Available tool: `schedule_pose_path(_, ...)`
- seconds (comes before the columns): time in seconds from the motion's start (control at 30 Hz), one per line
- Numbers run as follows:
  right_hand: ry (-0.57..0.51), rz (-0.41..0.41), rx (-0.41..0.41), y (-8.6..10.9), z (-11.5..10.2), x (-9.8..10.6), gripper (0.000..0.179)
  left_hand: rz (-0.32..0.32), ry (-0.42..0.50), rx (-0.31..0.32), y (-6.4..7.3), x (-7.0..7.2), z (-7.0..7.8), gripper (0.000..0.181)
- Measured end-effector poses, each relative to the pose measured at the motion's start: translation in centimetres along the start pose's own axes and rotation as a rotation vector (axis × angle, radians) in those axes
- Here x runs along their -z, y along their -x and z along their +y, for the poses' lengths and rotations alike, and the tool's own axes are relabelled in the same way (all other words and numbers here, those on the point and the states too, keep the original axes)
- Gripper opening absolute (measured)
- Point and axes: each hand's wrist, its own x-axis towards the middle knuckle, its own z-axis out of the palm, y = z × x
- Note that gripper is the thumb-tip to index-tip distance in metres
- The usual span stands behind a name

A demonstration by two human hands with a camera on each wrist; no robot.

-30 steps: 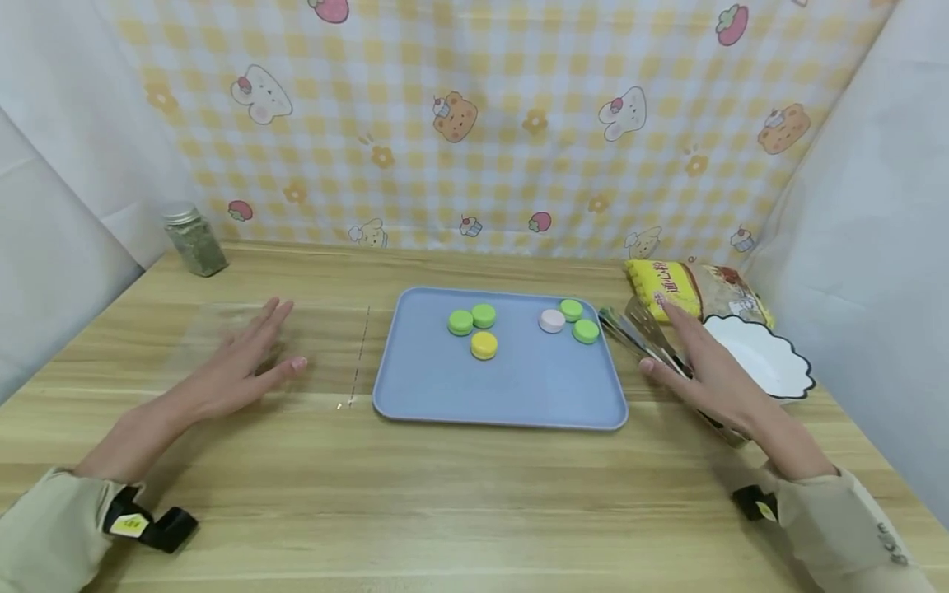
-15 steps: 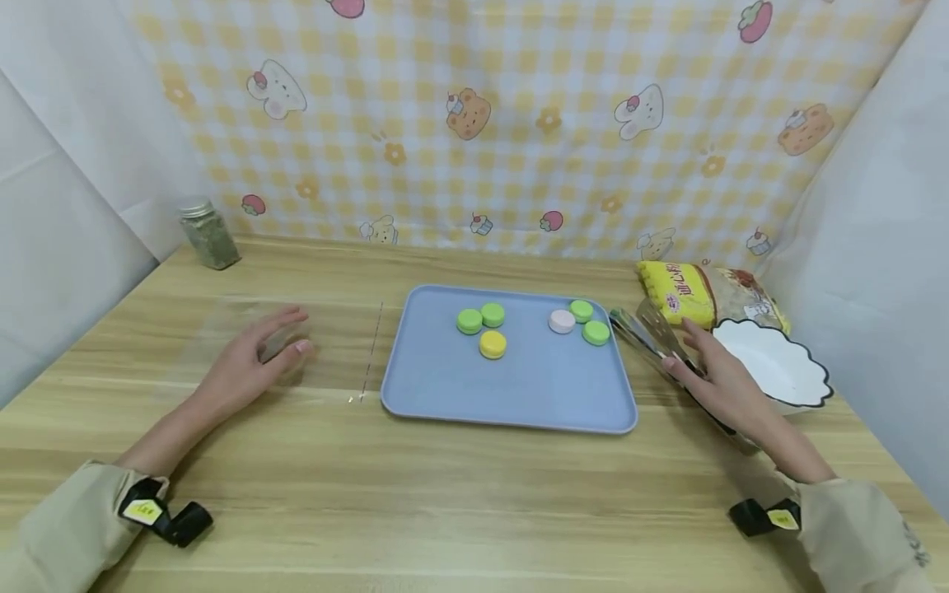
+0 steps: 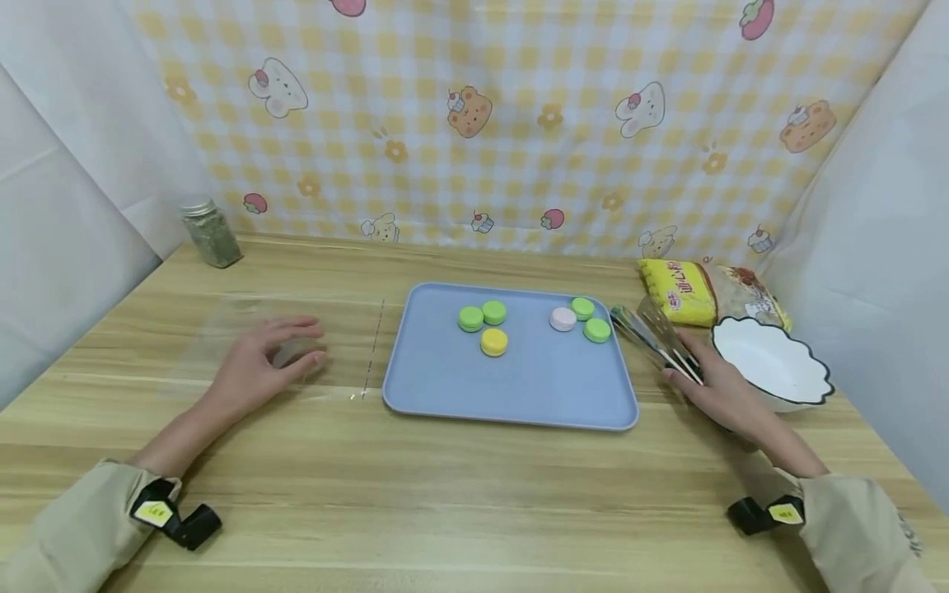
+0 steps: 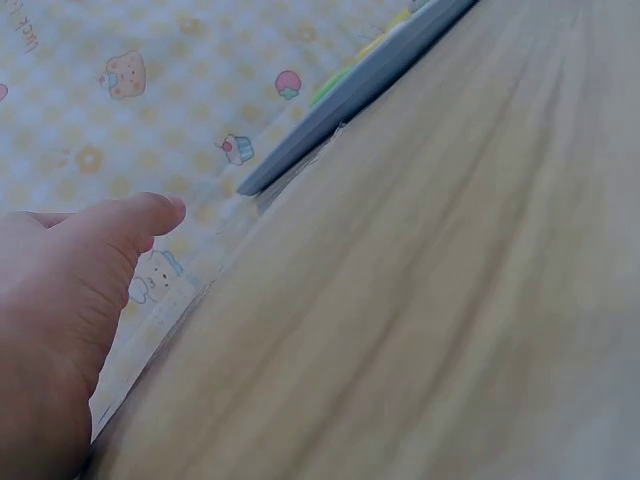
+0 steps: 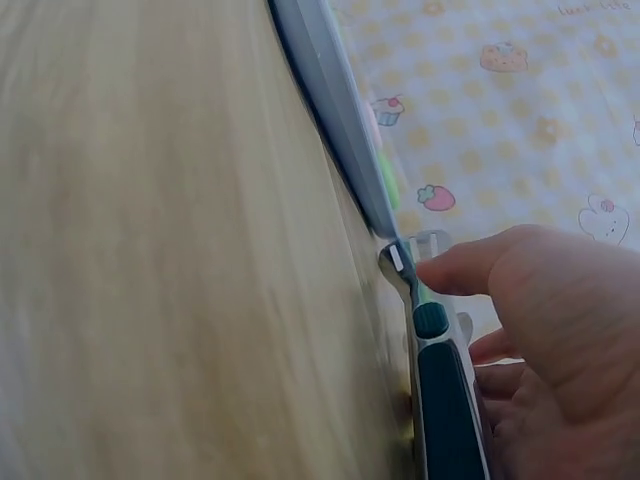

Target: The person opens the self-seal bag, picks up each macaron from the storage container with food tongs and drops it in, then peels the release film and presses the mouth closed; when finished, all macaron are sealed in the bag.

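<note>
In the head view my right hand [image 3: 715, 387] is around the middle of metal tongs [image 3: 660, 342] lying between the tray and the bowl. Thumb and fingers stand on either side of the tongs, apart from each other; no firm hold shows. The right wrist view shows the dark green handle grip [image 5: 450, 410] of the tongs close to the thumb. My left hand [image 3: 255, 362] is relaxed and holds nothing, over a clear plastic sheet [image 3: 344, 362] on the table. Several macarons, green, yellow [image 3: 493, 342] and pale pink [image 3: 563, 319], lie on the blue tray [image 3: 511, 395].
A white scalloped bowl [image 3: 771, 358] with a dark rim stands right of my right hand. Behind it lies a yellow food packet [image 3: 678, 292]. At the back left stands a glass jar [image 3: 212, 235] of green flakes. A checked curtain [image 3: 511, 165] hangs behind the table.
My right hand has come down around the tongs, its fingers curling more. The left hand has shifted slightly right and its fingers have relaxed. The view has turned a little left.
</note>
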Motion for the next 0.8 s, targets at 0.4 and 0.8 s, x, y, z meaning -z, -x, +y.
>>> schedule_pose_path(0.4,0.058,0.021,0.042,0.04,0.59,-0.23,0.070,-0.118,0.062,0.041,-0.05,-0.52,0.53,0.038)
schedule_pose_path(0.8,0.054,0.052,0.040,0.30,0.54,-0.23,0.069,-0.174,0.024,0.049,0.21,-0.59,0.49,0.022)
